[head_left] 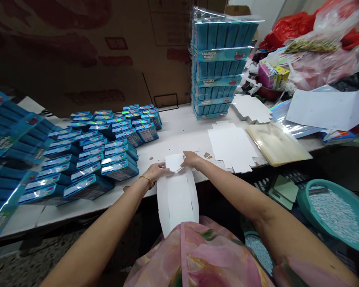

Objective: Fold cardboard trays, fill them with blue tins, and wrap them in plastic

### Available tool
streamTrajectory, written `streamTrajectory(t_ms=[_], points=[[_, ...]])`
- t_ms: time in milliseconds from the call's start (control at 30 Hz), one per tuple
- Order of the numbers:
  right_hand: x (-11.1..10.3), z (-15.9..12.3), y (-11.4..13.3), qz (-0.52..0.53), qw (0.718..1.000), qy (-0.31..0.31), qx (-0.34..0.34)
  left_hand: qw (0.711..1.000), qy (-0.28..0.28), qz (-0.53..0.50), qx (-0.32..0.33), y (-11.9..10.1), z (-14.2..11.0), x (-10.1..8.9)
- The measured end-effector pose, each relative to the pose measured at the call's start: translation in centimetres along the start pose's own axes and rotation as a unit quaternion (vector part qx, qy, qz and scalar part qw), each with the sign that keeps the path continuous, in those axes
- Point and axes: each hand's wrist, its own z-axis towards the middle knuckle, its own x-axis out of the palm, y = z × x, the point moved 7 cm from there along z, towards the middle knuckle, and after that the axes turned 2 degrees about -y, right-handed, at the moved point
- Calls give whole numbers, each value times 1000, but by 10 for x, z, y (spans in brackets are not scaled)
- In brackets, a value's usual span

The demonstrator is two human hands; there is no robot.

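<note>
A white cardboard box blank (179, 199) stretches from the table edge toward my body, its sides bowed upward and its near end against my clothing. At its far end a square flap (174, 161) stands folded up. My left hand (157, 170) is closed on the left corner of that end, fingertips partly hidden. My right hand (191, 159) grips the right corner, thumb and fingers around the edge. Left of my hands stand several small blue boxes (119, 169) in rows. To the right lie flat white cardboard blanks (231, 145).
Plastic-wrapped blue display packs (209, 67) are stacked at the back; more packs (14, 135) stand far left. A large brown carton (92, 59) forms the back wall. Clear film sheets (278, 143) lie right. A teal basin (305, 199) of small pale pieces sits below the table.
</note>
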Motion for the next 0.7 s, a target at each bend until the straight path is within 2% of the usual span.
streamTrajectory(t_ms=[67,167,233,333,400,567,700], points=[[3,-2,-3,22,999,24,18,999,-32,35,12,-2,-1,-4],[9,-8,-7,91,993,51,46,986,-64,136,77,-12,-5,-7],[13,-11,-9,203,975,64,66,971,-64,195,119,-19,-10,-6],[16,-14,-12,313,941,78,98,960,-64,243,127,-26,-18,-4],[16,-14,-10,308,939,108,107,956,-63,259,121,-30,-22,-3],[16,-6,12,260,932,239,80,961,-48,252,101,-28,-21,-3],[16,-1,17,224,933,274,67,977,-20,176,116,-18,-15,-4]])
